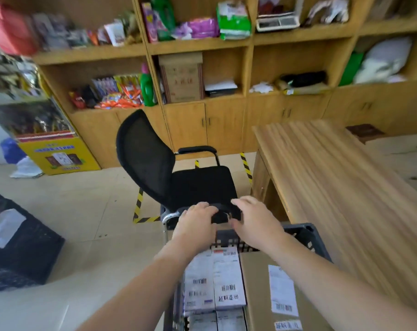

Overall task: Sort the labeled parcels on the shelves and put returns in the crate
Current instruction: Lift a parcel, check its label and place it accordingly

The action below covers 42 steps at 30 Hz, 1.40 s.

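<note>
Above the crate point(305, 229), left fingers point(202, 207) grip the armrest point(223, 212), right fingers point(241, 202) straight.

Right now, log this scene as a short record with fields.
left hand: fingers curled over the chair armrest
right hand: at the armrest's end, grip unclear
crate: below the hands, holds labeled parcels and a cardboard box
table: right of the crate
shelves: behind, stocked with goods
</note>
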Tool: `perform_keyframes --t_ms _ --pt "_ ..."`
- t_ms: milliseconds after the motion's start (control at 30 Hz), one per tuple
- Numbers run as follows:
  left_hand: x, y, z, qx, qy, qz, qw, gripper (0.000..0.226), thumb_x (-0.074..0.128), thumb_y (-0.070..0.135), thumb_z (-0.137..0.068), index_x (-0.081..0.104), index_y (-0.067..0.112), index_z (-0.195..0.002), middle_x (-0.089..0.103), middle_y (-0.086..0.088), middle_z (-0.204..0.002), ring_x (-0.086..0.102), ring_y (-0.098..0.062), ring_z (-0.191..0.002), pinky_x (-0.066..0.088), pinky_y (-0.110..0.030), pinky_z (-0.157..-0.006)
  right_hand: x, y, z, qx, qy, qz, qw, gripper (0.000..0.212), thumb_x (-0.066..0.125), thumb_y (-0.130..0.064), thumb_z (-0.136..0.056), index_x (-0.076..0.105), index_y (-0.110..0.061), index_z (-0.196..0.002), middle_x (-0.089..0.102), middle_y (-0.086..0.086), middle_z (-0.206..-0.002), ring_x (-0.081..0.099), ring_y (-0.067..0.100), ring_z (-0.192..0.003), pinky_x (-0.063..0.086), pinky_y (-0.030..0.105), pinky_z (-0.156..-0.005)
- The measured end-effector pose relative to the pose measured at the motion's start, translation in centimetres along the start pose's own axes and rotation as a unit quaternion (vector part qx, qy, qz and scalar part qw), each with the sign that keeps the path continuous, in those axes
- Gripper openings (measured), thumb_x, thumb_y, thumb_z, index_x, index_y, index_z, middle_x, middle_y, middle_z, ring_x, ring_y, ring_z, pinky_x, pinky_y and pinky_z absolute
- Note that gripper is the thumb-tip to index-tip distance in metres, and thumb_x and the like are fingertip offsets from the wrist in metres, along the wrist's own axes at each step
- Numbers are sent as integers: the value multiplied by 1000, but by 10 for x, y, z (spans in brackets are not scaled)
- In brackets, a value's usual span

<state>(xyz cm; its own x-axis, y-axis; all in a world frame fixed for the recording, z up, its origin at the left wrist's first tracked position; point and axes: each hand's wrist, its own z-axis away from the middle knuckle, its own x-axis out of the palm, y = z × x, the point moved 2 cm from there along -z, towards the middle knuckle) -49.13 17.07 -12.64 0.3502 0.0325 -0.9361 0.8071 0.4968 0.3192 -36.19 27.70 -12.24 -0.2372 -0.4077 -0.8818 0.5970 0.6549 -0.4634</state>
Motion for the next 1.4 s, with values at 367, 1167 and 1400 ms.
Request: perform_keyframes --t_ms 367,1167,1400 --pt "-138 132 9 234 112 34 965 56 59 40 -99 43 31 -152 44 9 -155 38 -14 -144 34 -35 -119 -186 -20 99 93 227 68 967 61 60 -44 -99 39 -33 -156 38 -9 -158 38 20 -145 39 39 -116" --pt "-49 413 624 867 -196 156 431 52 66 39 -97 51 30 -146 49 11 -145 46 -14 -135 38 -31 -112 -76 -247 811 767 464 171 408 62 62 -47 -95 44 -33 -152 44 -5 -154 41 22 -143 37 44 -117" --pt "-32 363 823 913 -238 155 293 49 65 42 -96 52 34 -143 51 13 -143 49 -17 -132 45 -45 -108 1 -371 927 841 452 151 257 62 61 -48 -95 42 -37 -153 42 -10 -154 44 18 -138 42 41 -113"
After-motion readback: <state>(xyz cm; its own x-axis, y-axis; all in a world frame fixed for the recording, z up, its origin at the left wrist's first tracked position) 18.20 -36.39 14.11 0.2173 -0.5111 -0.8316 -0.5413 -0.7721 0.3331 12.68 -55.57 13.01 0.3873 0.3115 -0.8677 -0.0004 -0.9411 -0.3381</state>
